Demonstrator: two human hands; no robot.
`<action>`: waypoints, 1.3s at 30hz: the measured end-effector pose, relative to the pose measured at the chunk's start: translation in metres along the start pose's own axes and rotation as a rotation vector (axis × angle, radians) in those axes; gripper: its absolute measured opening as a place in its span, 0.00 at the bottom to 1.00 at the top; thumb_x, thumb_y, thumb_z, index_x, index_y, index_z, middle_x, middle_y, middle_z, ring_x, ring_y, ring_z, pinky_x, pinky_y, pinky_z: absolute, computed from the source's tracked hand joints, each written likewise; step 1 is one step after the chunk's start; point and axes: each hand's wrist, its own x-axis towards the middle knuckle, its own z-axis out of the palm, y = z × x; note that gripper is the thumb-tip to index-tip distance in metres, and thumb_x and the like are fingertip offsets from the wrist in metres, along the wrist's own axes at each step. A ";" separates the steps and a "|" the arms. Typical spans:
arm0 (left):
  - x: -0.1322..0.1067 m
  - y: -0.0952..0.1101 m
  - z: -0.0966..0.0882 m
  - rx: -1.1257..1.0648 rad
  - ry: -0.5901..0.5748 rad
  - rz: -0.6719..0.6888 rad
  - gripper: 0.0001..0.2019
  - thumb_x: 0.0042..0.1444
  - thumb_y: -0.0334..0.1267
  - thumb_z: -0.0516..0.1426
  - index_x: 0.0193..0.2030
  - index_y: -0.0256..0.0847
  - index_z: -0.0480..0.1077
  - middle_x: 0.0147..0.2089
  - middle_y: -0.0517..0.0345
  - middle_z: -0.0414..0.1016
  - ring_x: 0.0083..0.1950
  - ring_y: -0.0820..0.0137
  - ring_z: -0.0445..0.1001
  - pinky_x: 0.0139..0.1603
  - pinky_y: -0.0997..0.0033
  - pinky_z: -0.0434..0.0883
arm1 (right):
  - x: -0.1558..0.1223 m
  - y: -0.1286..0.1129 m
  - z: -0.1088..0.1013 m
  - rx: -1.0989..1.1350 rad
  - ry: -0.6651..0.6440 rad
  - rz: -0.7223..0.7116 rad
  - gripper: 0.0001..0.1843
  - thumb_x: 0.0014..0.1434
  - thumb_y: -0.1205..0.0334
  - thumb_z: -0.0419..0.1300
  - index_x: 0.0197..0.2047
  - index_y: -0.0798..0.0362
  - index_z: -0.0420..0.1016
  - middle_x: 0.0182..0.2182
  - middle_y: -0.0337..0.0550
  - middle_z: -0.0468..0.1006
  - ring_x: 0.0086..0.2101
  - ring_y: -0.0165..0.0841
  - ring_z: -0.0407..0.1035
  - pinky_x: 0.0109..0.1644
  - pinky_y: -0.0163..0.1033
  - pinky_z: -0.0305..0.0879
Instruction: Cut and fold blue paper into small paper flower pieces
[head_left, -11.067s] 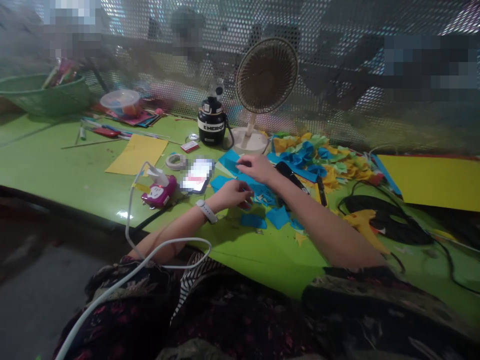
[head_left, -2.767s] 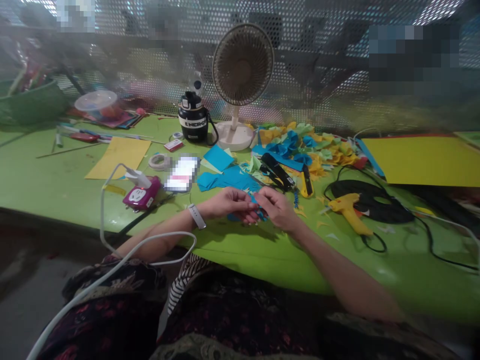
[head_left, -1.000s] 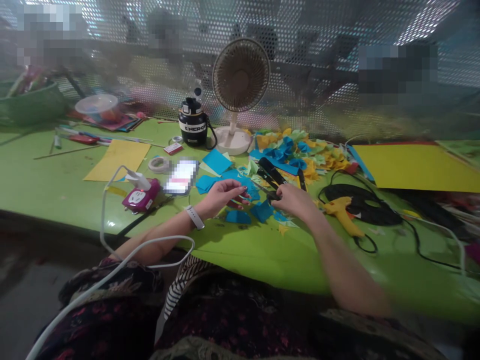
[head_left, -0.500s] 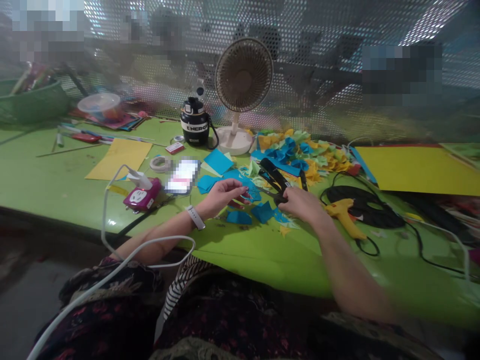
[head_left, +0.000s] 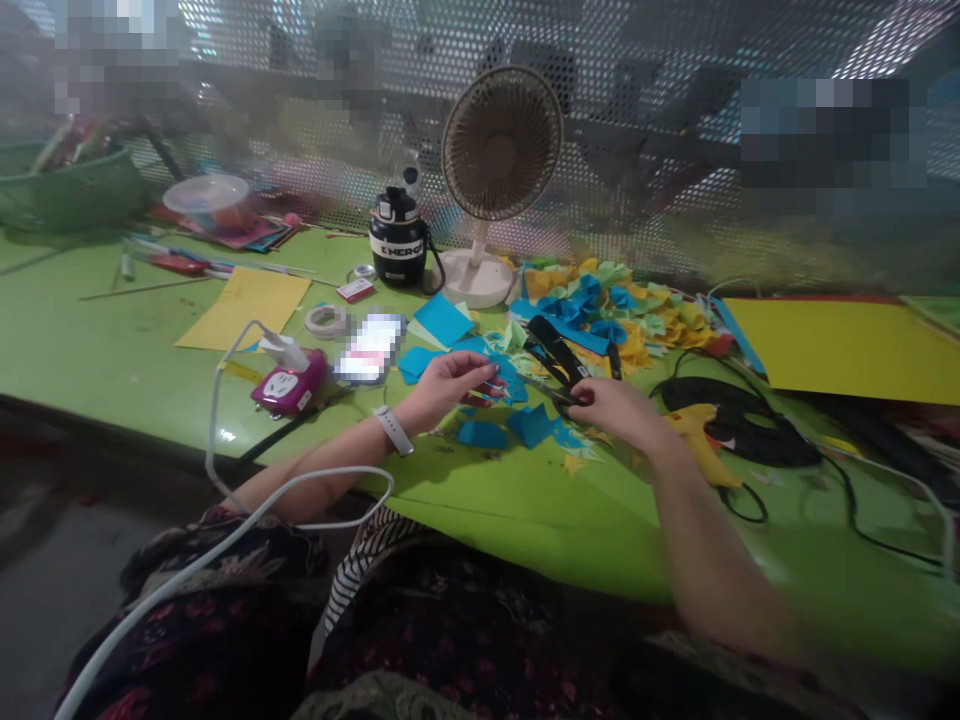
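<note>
- Nearest, at lower center, the person's lap in dark flowered cloth (head_left: 450,640) lies against the edge of the green table (head_left: 150,400).
- At center, the left hand (head_left: 450,385) pinches a small piece of blue paper (head_left: 487,388) in a narrow grip. It seems to be raised off the table so the fingers can turn it easily.
- Just right of it, the right hand (head_left: 611,405) closes on the black-handled scissors (head_left: 555,352) near the pivot, and the blades point left toward the paper. The grip looks firm, but the fingers hide how wide the handles stand.
- Under both hands lie blue paper scraps (head_left: 529,425), probably cut-offs left where they fell.
- On the left wrist is a white smartwatch (head_left: 391,430), and a white cable (head_left: 300,482) passes near this arm to a pink power socket (head_left: 289,392).
- Right of the hands is a yellow hot glue gun (head_left: 697,450), partly behind the right forearm.
- Farther, at upper center, stand a desk fan (head_left: 501,145) and a black bottle (head_left: 397,245), with a heap of folded colored paper pieces (head_left: 607,310) beside them.
</note>
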 end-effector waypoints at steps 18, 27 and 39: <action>-0.001 0.004 0.004 -0.036 0.021 0.029 0.10 0.58 0.37 0.63 0.36 0.36 0.66 0.35 0.56 0.79 0.31 0.74 0.79 0.31 0.76 0.74 | -0.016 -0.021 0.001 0.973 -0.116 -0.065 0.20 0.42 0.51 0.71 0.33 0.51 0.69 0.24 0.39 0.78 0.24 0.32 0.72 0.31 0.39 0.71; 0.000 0.000 0.003 -0.102 0.039 0.111 0.17 0.53 0.44 0.67 0.37 0.37 0.64 0.34 0.56 0.80 0.32 0.72 0.81 0.32 0.75 0.76 | -0.037 -0.048 -0.006 1.052 -0.152 -0.147 0.29 0.38 0.40 0.74 0.32 0.50 0.67 0.24 0.37 0.76 0.22 0.29 0.67 0.25 0.36 0.67; 0.000 -0.003 0.007 -0.118 0.042 0.100 0.19 0.50 0.45 0.68 0.37 0.38 0.65 0.34 0.56 0.81 0.32 0.71 0.81 0.34 0.72 0.76 | -0.041 -0.059 0.008 1.014 -0.181 -0.213 0.28 0.41 0.40 0.72 0.33 0.50 0.65 0.23 0.33 0.67 0.24 0.28 0.61 0.26 0.35 0.59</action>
